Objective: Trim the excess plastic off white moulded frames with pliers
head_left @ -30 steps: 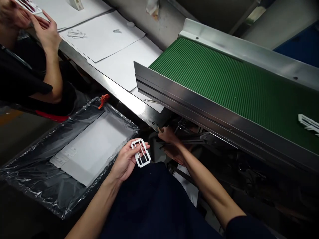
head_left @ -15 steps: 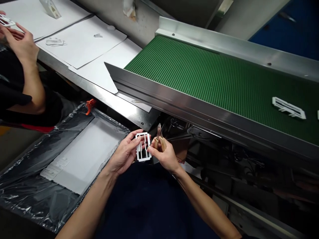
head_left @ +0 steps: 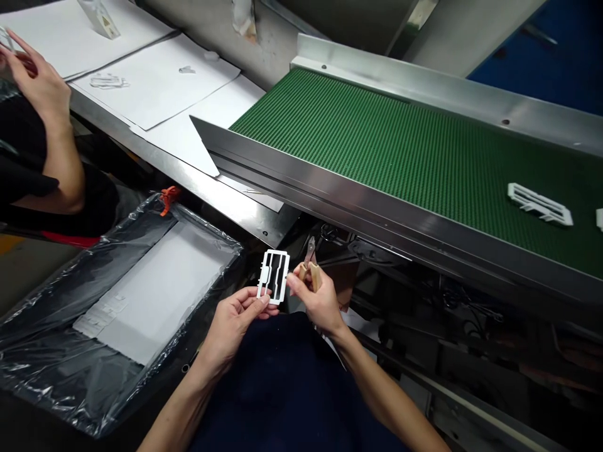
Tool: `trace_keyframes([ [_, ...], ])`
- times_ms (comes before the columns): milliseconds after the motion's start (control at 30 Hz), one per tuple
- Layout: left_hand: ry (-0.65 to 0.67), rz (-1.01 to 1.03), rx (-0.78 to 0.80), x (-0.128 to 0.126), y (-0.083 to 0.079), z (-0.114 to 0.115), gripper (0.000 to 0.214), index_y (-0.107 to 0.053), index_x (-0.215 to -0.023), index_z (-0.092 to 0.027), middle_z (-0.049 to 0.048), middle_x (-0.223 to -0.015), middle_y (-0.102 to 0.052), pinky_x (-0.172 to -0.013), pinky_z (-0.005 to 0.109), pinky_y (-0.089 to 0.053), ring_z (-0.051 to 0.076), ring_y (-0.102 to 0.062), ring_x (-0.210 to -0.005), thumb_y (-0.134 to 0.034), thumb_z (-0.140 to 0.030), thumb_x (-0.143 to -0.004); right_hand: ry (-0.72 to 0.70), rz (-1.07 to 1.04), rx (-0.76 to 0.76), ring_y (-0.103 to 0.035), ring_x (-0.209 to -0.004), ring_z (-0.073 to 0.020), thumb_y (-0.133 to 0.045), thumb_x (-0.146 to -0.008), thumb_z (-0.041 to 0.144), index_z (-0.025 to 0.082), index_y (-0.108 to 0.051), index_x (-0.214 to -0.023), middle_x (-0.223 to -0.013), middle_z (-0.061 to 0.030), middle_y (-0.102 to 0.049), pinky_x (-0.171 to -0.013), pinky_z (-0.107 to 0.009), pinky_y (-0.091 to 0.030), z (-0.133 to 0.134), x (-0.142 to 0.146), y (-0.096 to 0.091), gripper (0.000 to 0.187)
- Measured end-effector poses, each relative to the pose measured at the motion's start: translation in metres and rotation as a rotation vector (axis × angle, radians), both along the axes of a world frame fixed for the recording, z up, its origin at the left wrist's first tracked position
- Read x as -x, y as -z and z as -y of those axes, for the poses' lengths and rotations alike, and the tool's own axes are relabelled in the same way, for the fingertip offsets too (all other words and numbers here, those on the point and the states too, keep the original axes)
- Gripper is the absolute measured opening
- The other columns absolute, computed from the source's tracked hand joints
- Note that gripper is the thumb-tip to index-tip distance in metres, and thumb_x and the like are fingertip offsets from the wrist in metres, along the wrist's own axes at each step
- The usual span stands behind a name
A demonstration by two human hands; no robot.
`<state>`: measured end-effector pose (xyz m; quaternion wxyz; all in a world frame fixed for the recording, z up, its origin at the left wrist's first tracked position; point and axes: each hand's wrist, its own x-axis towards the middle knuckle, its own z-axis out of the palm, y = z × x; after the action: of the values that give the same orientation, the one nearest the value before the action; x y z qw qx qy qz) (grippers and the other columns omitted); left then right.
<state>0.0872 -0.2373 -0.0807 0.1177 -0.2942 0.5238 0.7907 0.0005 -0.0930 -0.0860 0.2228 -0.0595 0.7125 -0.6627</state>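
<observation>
My left hand (head_left: 241, 314) pinches a white plastic frame (head_left: 284, 276) by its lower edge, thumb on top. The frame has long slots and small tabs along its sides, and it is tilted up in front of my body. Just to its right, my right hand (head_left: 323, 301) is wrapped round a pair of nippers (head_left: 309, 256) with tan handles, jaws pointing up and away from me. The right thumb is very close to the frame's right edge; whether it touches I cannot tell.
A green conveyor belt (head_left: 358, 132) with metal side walls carries a similar white frame (head_left: 539, 204). On the left is a bin lined with black plastic (head_left: 42, 339), holding white sheets and parts. Beyond it a metal table bears white sheets (head_left: 155, 88). A co-worker's hand (head_left: 44, 88) holds a white part.
My left hand has shifted its grip down to the frame's lower edge, and the frame now shows a different face. My right hand has moved slightly right with the nippers.
</observation>
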Motion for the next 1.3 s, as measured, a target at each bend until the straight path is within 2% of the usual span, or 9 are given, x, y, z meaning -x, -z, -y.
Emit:
trace_keyframes([
  [133, 0.091, 0.018, 0.041, -0.004, 0.002, 0.009, 0.03, -0.064, -0.098, -0.014, 0.0089, -0.086, -0.071, -0.074, 0.027, -0.048, 0.02, -0.066, -0.078, -0.065, -0.036, -0.078, 0.035, -0.051, -0.037, -0.055, -0.06, -0.0124, -0.058, -0.079, 0.029, 0.019, -0.05, -0.083, -0.068, 0.0014, -0.058, -0.059, -0.026, -0.044, -0.01, 0.019, -0.004, 0.013],
  [367, 0.217, 0.006, 0.118, -0.009, 0.0, 0.012, 0.031, -0.062, -0.103, -0.015, 0.0075, -0.089, -0.07, -0.075, 0.027, -0.049, 0.018, -0.064, -0.077, -0.063, -0.035, -0.08, -0.108, -0.14, -0.119, -0.049, -0.056, -0.0096, -0.053, -0.077, 0.023, 0.018, -0.05, -0.08, -0.073, 0.0003, -0.062, -0.056, -0.024, -0.042, -0.013, 0.04, -0.012, 0.006],
  [667, 0.231, -0.004, 0.101, -0.014, -0.002, 0.005, 0.03, -0.063, -0.102, -0.015, 0.0059, -0.09, -0.068, -0.074, 0.025, -0.049, 0.016, -0.063, -0.076, -0.063, -0.035, -0.08, -0.188, -0.034, -0.037, -0.052, -0.058, -0.0101, -0.053, -0.077, 0.022, 0.019, -0.049, -0.086, -0.075, 0.0005, -0.062, -0.057, -0.025, -0.044, -0.013, 0.038, -0.009, 0.01],
  [867, 0.237, 0.013, 0.072, -0.016, -0.003, 0.005, 0.03, -0.062, -0.104, -0.016, 0.0028, -0.084, -0.067, -0.075, 0.024, -0.048, 0.014, -0.061, -0.076, -0.064, -0.034, -0.08, -0.221, -0.008, -0.027, -0.049, -0.056, -0.0094, -0.054, -0.078, 0.022, 0.019, -0.048, -0.084, -0.07, 0.0017, -0.058, -0.056, -0.024, -0.042, -0.014, 0.038, -0.008, 0.01],
  [1133, 0.303, -0.039, 0.136, -0.015, -0.004, 0.011, 0.028, -0.064, -0.105, -0.021, -0.0016, -0.078, -0.064, -0.071, 0.021, -0.045, 0.012, -0.057, -0.073, -0.063, -0.035, -0.081, -0.338, -0.105, -0.199, -0.044, -0.058, -0.0087, -0.061, -0.072, 0.025, 0.018, -0.05, -0.078, -0.066, 0.0052, -0.047, -0.055, -0.022, -0.037, -0.018, 0.038, -0.01, 0.013],
  [1300, 0.172, 0.018, 0.138, -0.019, -0.001, 0.011, 0.036, -0.06, -0.109, -0.018, 0.0005, -0.077, -0.066, -0.069, 0.023, -0.045, 0.013, -0.058, -0.071, -0.064, -0.039, -0.079, -0.233, -0.095, -0.183, -0.045, -0.06, -0.0095, -0.06, -0.072, 0.023, 0.018, -0.05, -0.081, -0.069, 0.0042, -0.049, -0.056, -0.022, -0.038, -0.018, 0.034, -0.002, 0.014],
])
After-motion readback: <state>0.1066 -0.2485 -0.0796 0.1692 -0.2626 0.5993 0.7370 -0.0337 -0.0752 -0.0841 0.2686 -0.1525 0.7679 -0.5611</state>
